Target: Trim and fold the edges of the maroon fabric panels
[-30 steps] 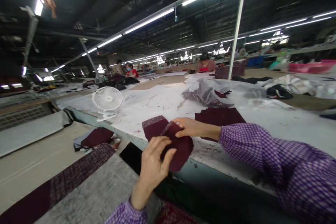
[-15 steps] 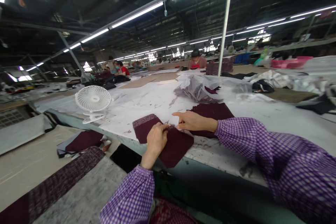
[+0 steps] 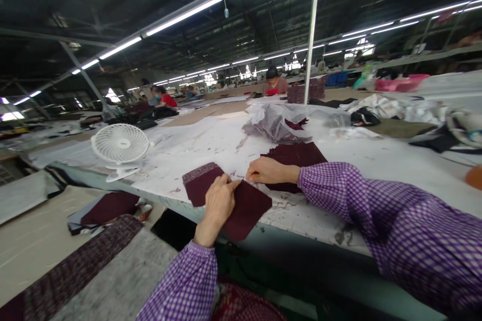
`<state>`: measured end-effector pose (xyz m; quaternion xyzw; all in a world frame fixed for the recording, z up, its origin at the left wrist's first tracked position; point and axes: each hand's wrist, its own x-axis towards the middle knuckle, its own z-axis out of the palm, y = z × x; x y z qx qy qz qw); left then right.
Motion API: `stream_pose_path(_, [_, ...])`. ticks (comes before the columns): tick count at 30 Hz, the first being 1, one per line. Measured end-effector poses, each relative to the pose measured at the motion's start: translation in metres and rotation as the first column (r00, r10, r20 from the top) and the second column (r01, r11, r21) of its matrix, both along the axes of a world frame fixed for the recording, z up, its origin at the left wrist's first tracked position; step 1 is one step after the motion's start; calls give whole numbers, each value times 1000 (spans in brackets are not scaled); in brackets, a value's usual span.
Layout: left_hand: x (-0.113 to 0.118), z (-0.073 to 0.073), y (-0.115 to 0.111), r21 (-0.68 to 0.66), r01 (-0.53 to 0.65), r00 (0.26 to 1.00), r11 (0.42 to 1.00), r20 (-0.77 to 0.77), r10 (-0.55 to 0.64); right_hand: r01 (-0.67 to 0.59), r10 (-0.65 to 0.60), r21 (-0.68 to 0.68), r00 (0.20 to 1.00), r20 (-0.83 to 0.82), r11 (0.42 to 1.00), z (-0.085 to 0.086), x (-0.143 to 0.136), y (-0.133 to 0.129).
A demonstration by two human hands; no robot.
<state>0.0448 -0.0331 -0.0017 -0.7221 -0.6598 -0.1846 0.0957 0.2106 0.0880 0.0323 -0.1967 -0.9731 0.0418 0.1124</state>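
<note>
My left hand (image 3: 219,201) is closed on a maroon fabric piece (image 3: 251,209) at the table's front edge, thumb on top near its upper edge. The piece's lower corner hangs over the edge. Left of that hand lies a maroon part with a speckled grey band (image 3: 201,172); whether it joins the held piece is hidden under my fingers. My right hand (image 3: 271,170) has its fingers drawn together in a pinch by the held piece's upper edge. What sits between those fingertips is too small to make out. Beneath and behind my right hand rests a stack of maroon fabric pieces (image 3: 307,153).
A white clip fan (image 3: 121,144) stands at the table's left edge. Behind the stack lies a clear plastic bag (image 3: 269,123) with maroon cloth. Lower left, more maroon cloth (image 3: 113,208) lies on a lower surface. A co-worker (image 3: 274,84) sits across the table.
My right hand's index finger was stretched out to the left; now it is curled in with the other fingers. The view has shifted slightly. My left hand keeps its hold on the fabric.
</note>
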Motion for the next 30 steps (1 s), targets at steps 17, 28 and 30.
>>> stream_pose_path(17, [6, 10, 0, -59, 10, 996, 998, -90, -15, -86, 84, 76, 996, 24, 993, 0, -7, -21])
stream_pose_path(28, [-41, -11, -31, 161, 82, 975, 983, 193, -113, -100, 95, 74, 993, 73, 992, -2, -7, -20])
stream_pose_path(30, [-45, -15, -35, 192, 92, 969, 977, 208, -132, -96, 85, 100, 991, 107, 990, 0, -7, -23])
